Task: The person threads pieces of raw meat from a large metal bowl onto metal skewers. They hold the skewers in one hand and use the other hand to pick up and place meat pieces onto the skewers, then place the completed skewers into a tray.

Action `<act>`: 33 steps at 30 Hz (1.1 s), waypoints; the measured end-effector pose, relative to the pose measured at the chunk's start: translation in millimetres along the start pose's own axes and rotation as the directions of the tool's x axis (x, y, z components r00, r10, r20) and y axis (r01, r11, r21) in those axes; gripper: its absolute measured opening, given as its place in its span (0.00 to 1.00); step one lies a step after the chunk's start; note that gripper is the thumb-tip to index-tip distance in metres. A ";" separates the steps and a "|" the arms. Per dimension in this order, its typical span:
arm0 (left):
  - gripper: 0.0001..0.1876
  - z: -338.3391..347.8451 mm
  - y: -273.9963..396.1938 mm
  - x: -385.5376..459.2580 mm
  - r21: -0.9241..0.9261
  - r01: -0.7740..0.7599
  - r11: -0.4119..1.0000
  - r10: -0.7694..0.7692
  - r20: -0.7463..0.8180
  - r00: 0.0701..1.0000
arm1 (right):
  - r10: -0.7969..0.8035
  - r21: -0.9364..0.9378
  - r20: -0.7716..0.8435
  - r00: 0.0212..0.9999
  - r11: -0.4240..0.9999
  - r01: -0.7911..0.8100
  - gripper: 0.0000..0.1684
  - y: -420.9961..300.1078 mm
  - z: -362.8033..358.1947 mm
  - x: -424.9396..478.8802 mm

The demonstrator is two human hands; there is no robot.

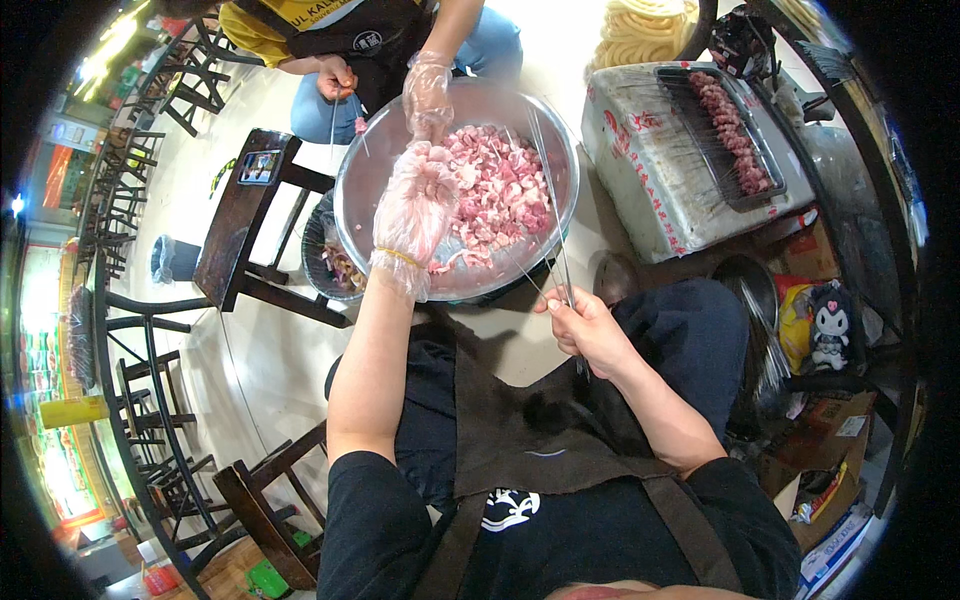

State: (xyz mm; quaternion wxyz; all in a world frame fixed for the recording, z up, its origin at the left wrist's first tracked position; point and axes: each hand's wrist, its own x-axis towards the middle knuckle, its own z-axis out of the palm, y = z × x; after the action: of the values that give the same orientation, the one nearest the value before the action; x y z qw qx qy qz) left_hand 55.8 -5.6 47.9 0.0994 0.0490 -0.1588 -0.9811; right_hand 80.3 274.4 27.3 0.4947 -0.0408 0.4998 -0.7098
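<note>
A large metal bowl (360, 187) stands before me, with a heap of cut raw meat (499, 184) along its right side. My left hand (416, 191), in a clear plastic glove banded at the wrist, is over the bowl at the heap's left edge. Its fingertips are partly hidden, so I cannot tell whether it holds a piece. My right hand (581, 326) is bare and grips several thin metal skewers (556, 202) at the bowl's near right side. One skewer (525, 274) slants away from the bunch toward the meat.
A co-worker's gloved hand (429, 94) reaches into the bowl; their other hand (337, 77) holds skewers, one carrying meat. To the right, a tray (694, 142) of loaded skewers lies on a wrapped box (634, 165). A wooden stool (232, 217) and a bin (315, 255) stand left.
</note>
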 end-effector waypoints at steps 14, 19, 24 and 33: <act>0.08 25.5 -7.3 -5.1 0.115 0.008 0.993 -0.001 -0.058 0.998 | 0.002 0.009 -0.020 1.000 1.000 -0.001 0.10 5.3 1.6 1.6; 0.12 30.7 -14.0 -6.6 0.148 -0.112 0.983 0.137 -0.174 0.975 | 0.003 0.010 -0.019 1.000 1.000 -0.003 0.10 3.0 1.8 1.0; 0.07 9.2 -6.2 -1.5 0.130 -0.047 0.990 0.055 -0.061 0.997 | 0.022 -0.003 -0.008 1.000 1.000 -0.022 0.10 4.5 -1.8 0.3; 0.07 2.3 -7.7 -0.7 0.215 0.029 0.976 0.017 -0.208 0.978 | 0.004 -0.043 -0.014 1.000 0.999 -0.004 0.10 6.1 0.5 1.1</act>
State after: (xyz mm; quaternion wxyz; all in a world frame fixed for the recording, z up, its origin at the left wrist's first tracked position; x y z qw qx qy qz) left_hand 54.8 2.4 47.7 0.1066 0.1626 -0.2535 -0.9476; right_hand 84.0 273.2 22.4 0.4918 -0.0456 0.5184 -0.6981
